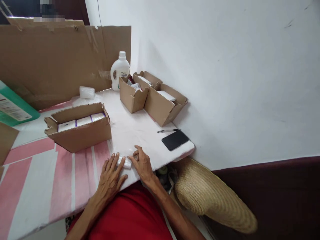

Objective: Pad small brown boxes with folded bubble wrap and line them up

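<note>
A red cloth (140, 213) is closest, below the two arms. The left hand (111, 175) lies flat with its fingers spread apart, and some fingertips press on a small clear pack (127, 163). The pack sits on the table (83, 173), near the front edge, between the two hands. The right hand (143, 163) has its thumb and first finger apart, with the thumb tip at the right end of the pack. Its other fingers curl in, and I cannot tell if there is anything under them.

The table has a pink and white cover. A straw hat (215, 196) leans on its side, lower than the table's right corner. On that corner lies a black phone (175, 140), with a pen (168, 131) just behind it.

To the left is a long box (85, 136) with white packs in a row inside. Farther back, three open boxes (158, 106) stand close together by the white wall (237, 83). At the far left, a green jug (15, 105) tilts. A white bottle (121, 71) stands upright near a big brown board (55, 56).
</note>
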{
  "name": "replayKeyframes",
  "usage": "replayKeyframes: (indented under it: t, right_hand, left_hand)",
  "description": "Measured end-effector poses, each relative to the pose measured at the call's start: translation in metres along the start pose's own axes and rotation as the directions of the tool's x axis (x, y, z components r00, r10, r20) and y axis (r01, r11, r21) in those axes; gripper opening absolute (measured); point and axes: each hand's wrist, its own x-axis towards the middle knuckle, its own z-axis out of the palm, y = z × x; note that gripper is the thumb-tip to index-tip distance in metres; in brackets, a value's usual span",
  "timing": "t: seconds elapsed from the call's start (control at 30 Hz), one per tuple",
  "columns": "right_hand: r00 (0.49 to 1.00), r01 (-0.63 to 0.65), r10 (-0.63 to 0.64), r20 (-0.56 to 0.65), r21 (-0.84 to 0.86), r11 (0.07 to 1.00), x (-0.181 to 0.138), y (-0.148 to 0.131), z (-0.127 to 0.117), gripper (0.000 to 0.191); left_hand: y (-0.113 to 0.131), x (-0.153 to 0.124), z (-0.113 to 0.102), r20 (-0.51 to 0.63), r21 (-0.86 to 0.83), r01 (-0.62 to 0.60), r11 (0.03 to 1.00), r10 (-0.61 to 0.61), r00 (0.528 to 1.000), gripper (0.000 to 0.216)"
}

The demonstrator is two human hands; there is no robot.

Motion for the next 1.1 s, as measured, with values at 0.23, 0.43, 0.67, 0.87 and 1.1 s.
replayKeyframes:
  t: [0.23, 0.43, 0.67, 0.87, 1.1]
  right_hand:
    - [0.843, 0.499, -0.424, 0.33, -0.19, 0.845, 0.002, -0.006, 0.002, 0.061]
    - [0.861, 0.45, -0.318, 0.397, -0.304, 0.84, 0.003, 0.015, 0.007, 0.069]
    - [0.94, 0.295, -0.263, 0.218, -0.131, 0.947, 0.025, 0.01, -0.007, 0.037]
    - [0.911, -0.238, 0.092, 0.402, 0.331, 0.913, 0.048, -0.01, -0.035, 0.045]
    - [0.855, -0.39, -0.042, 0.516, 0.695, 0.604, 0.102, -0.092, -0.063, 0.034]
  left_hand:
    - [0.001, -0.009, 0.009, -0.045, 0.032, 0.02, 0.999, -0.019, 0.999, 0.063]
    - [-0.01, -0.005, 0.011, -0.004, 0.066, -0.011, 0.998, 0.011, 1.0, 0.057]
    - [-0.034, 0.019, -0.001, -0.007, 0.067, -0.184, 0.981, 0.185, 0.983, 0.057]
    - [-0.042, 0.052, -0.051, -0.135, 0.12, -0.285, 0.951, 0.3, 0.944, 0.049]
    - [-0.069, 0.095, -0.149, -0.357, 0.235, -0.287, 0.929, 0.357, 0.863, 0.048]
